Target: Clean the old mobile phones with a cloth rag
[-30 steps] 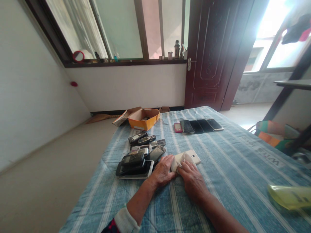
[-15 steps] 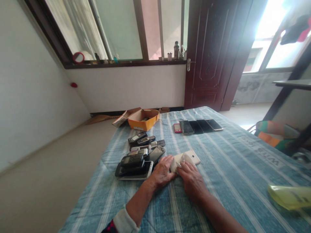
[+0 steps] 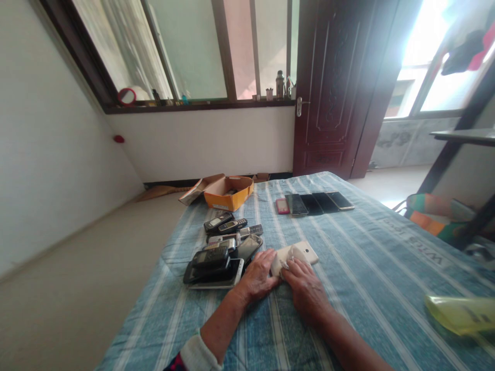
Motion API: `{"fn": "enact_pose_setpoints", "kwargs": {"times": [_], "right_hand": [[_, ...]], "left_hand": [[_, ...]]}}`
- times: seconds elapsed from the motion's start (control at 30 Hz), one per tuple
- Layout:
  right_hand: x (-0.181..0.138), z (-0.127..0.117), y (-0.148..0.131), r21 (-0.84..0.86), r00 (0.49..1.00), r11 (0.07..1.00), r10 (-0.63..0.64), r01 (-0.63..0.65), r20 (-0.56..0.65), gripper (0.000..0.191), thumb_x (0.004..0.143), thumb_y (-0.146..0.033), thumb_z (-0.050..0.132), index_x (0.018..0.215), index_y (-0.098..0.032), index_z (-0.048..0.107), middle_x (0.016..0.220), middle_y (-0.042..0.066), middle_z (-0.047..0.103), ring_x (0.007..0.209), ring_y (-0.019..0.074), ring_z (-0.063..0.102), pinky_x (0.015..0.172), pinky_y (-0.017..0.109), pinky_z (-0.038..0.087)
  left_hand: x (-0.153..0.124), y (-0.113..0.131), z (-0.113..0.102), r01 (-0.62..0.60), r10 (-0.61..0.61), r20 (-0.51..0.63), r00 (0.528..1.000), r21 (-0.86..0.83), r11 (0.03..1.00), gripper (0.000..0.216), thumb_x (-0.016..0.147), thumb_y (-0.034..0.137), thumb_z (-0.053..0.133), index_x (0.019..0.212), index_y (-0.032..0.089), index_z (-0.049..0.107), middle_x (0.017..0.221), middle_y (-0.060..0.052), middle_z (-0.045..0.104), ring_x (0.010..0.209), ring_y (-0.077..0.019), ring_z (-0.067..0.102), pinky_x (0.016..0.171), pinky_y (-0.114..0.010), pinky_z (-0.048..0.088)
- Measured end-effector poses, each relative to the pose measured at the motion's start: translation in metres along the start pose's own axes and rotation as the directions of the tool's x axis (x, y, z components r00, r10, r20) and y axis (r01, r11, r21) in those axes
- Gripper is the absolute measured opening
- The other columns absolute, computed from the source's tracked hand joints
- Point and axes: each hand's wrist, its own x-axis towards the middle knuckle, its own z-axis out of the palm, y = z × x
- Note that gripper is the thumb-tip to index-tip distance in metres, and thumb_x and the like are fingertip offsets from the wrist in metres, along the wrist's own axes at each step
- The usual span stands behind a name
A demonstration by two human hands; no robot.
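A white smartphone lies back side up on the bed-like surface, its camera end pointing right. My left hand grips its left end, thumb on the near edge and fingers on the far side. Pressed onto the phone's back by my right hand is a crumpled white tissue or cloth, pinched under bent fingers. Close by on the left is a heap of old phones: a black one on top, a larger silver-edged smartphone beneath, and several keypad phones behind.
The striped blue cloth covers the surface. An open orange box stands at the far left edge. Several dark smartphones and a small pink phone form a row at the back. Yellow translucent plastic lies at right.
Everything in view has shifted down very slightly as my head moved. Both hands, the white smartphone and the tissue keep almost the same places.
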Motion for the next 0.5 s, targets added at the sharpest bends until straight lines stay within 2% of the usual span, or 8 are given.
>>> {"fn": "enact_pose_setpoints", "kwargs": {"times": [0.2, 0.5], "right_hand": [[0.0007, -0.0013, -0.0014, -0.005, 1.000, 1.000, 0.006, -0.006, 0.003, 0.030, 0.086, -0.007, 0.049, 0.104, -0.019, 0.070, 0.120, 0.008, 0.064, 0.121, 0.0256, 0.051, 0.107, 0.039, 0.035], [-0.0015, 0.0025, -0.0007, -0.017, 1.000, 1.000, 0.009, -0.009, -0.009, 0.035, 0.087, -0.009, 0.048, 0.112, -0.021, 0.069, 0.122, 0.008, 0.064, 0.123, 0.0261, 0.051, 0.107, 0.040, 0.037]], "left_hand": [[0.0009, -0.0001, -0.0005, -0.003, 0.002, 0.017, 1.000, 0.017, 1.000, 0.061, 0.072, 0.027, 0.070, 0.129, 0.015, 0.050, 0.137, -0.015, 0.053, 0.127, -0.0321, 0.048, 0.110, -0.048, 0.037], [0.0001, -0.0021, 0.0005, -0.011, 0.011, 0.007, 1.000, 0.008, 1.000, 0.060, 0.072, 0.026, 0.070, 0.129, 0.016, 0.050, 0.137, -0.015, 0.053, 0.127, -0.0327, 0.048, 0.110, -0.049, 0.037]]}}
